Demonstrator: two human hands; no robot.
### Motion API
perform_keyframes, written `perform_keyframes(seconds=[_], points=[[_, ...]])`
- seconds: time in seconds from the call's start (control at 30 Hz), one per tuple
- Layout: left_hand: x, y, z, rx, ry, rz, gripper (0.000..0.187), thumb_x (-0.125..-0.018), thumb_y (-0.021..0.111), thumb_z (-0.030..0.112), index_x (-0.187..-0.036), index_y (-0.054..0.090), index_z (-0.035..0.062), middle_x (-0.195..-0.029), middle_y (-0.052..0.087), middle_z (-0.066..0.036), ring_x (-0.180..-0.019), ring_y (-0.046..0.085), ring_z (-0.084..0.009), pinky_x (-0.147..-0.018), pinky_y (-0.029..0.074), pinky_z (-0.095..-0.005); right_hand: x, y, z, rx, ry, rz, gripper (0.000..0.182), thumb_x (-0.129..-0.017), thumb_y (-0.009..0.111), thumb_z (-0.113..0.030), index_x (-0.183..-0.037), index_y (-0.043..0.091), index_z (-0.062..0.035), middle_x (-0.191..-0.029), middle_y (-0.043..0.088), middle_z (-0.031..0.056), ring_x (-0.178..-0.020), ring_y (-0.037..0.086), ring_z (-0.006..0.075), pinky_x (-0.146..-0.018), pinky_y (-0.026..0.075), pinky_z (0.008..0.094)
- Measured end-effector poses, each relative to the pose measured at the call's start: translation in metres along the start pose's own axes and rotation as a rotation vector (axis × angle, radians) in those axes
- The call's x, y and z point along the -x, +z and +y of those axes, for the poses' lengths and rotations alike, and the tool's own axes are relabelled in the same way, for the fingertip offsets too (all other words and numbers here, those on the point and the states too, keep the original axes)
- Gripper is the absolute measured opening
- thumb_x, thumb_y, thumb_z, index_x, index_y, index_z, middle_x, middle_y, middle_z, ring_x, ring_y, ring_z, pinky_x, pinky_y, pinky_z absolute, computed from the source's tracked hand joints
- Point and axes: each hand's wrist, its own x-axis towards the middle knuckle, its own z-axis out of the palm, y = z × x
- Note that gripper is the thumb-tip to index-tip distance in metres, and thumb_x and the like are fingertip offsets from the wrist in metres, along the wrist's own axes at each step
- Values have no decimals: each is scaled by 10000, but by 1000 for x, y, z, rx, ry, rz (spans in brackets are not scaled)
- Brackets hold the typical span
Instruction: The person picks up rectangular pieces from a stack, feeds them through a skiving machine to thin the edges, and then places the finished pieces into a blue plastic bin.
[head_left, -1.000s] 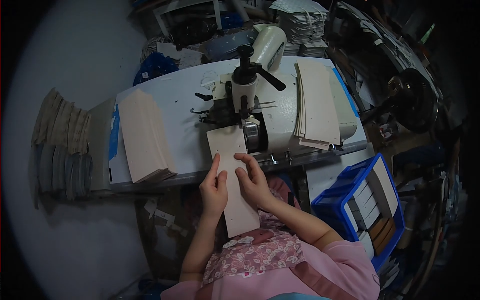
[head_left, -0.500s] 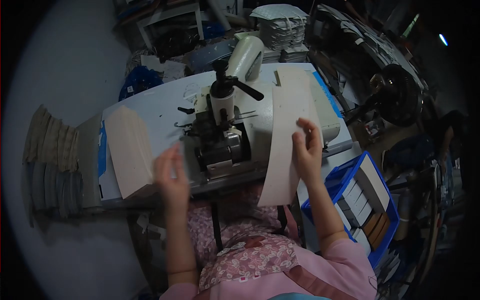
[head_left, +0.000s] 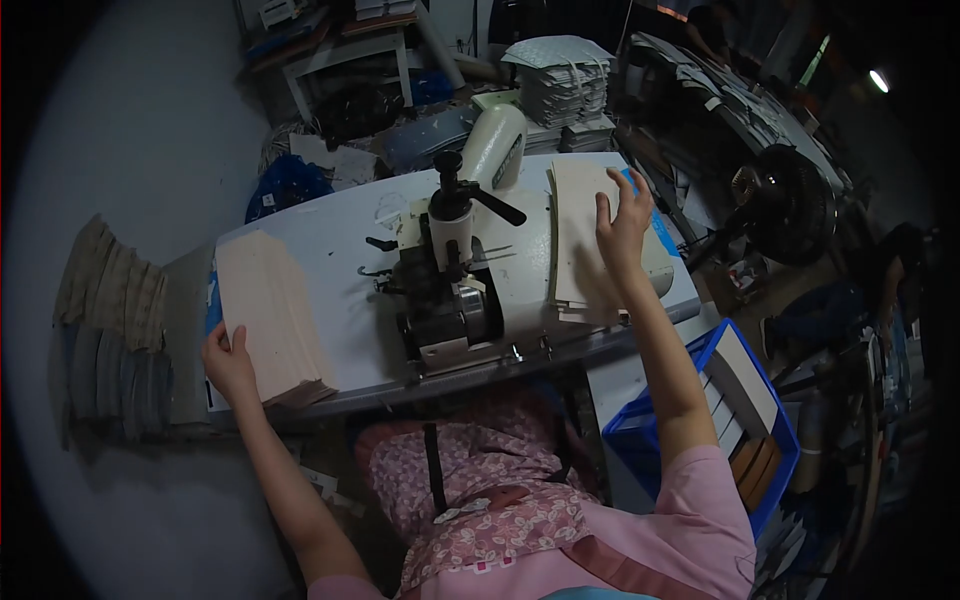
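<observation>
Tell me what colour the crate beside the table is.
Blue; the crate shows best in the head view.

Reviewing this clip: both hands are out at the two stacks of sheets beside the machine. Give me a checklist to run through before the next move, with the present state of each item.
1. Left hand on the near edge of the left stack: ok, touching it.
2. Single sheet separated from the left stack: cannot tell.
3. Right hand flat on the right stack: ok, fingers spread.
4. Right stack squared up: not ok, lower sheets fan out at the near end.
5. Machine feed area free of a sheet: ok, none lies there.
6. Both hands away from the machine: ok.
</observation>
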Motion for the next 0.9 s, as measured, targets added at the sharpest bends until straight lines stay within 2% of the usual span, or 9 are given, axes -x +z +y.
perform_keyframes(seconds=[0.13,0.17,0.23,0.37,0.43,0.5,0.63,0.73,0.9], points=[[64,6,45,736,14,-219,386,-903,610,60,-1275,510,32,-1081,610,-85,-889,585,-120,-781,471,-260,52,-60,-103,-913,204,-345,217,-901,531,48,-1105,573,-12,-1100,603,108,-923,581,168,-839,454,277],[92,9,64,754,60,-260,464,-911,575,34,-1349,425,44,-1095,600,-80,-893,582,-117,-774,471,-252,73,-66,-122,-1029,173,-489,219,-947,492,16,-1160,524,-25,-1223,549,123,-1111,533,165,-947,405,281],[143,12,96,842,72,-428,593,-912,518,-16,-1454,287,54,-1129,580,-83,-895,577,-114,-760,469,-234,109,-73,-159,-1220,258,-697,380,-938,530,-9,-1289,391,-50,-1385,412,154,-1204,489,191,-1013,376,310],[212,33,107,918,55,-687,683,-887,458,-78,-1511,215,61,-1226,529,-113,-959,585,-127,-769,472,-215,154,-71,-193,-1598,729,-872,466,-936,553,-24,-1343,331,-71,-1302,452,106,-1226,453,172,-1013,381,313],[227,40,105,930,14,-707,615,-904,485,-51,-1484,312,55,-1205,555,-128,-1011,600,-133,-797,481,-227,175,-66,-192,-1503,700,-846,434,-935,530,-10,-1332,358,-56,-1288,462,91,-1225,448,153,-1024,365,295],[226,55,96,692,193,-542,559,-920,519,-7,-1456,369,41,-1057,595,-111,-873,588,-106,-727,474,-226,193,-64,-189,-1431,668,-837,402,-935,510,0,-1316,388,-39,-1276,471,79,-1226,442,137,-1032,351,278],[229,53,104,448,107,-538,488,-942,564,67,-1415,449,40,-755,563,-65,-608,450,-84,-569,414,-234,201,-66,-187,-1374,673,-830,351,-940,496,-1,-1286,439,-8,-1264,493,72,-1221,444,130,-1038,338,262],[232,63,99,533,103,-511,504,-943,554,62,-1432,434,63,-670,474,-33,-557,333,-92,-509,346,-240,200,-64,-187,-1343,709,-841,339,-944,508,-12,-1279,456,-1,-1258,508,71,-1211,456,135,-1035,341,260],[234,60,97,546,74,-527,498,-941,555,59,-1426,442,57,-643,399,-12,-562,342,-71,-507,331,-227,196,-67,-191,-1346,724,-839,327,-950,523,-28,-1273,475,3,-1242,529,66,-1178,483,124,-1007,365,247]])
